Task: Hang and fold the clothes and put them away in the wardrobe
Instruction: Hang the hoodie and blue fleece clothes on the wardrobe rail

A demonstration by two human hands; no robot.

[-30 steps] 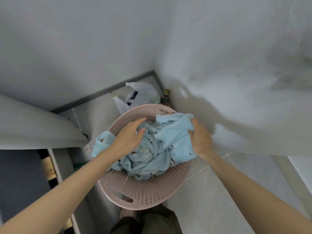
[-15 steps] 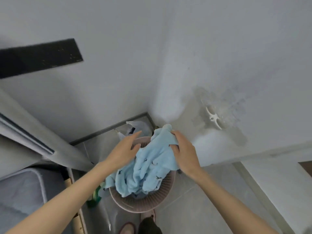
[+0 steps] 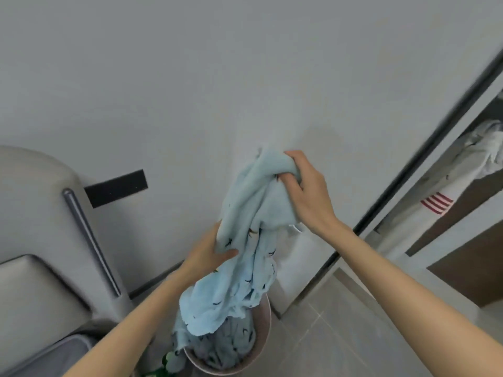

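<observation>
Both hands grip the garment (image 3: 245, 240), right hand (image 3: 304, 191) bunching its top, left hand (image 3: 209, 251) pinching mid-length; soft, light, floppy, best held by its edges.

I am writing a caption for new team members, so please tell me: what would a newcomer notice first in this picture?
The light blue garment at the centre, held up before the grey wall: the right hand grips its top, the left hand grips it lower. Below stands a pink basket with more blue cloth inside. At the right, a white garment with red stripes hangs in the open wardrobe.
</observation>
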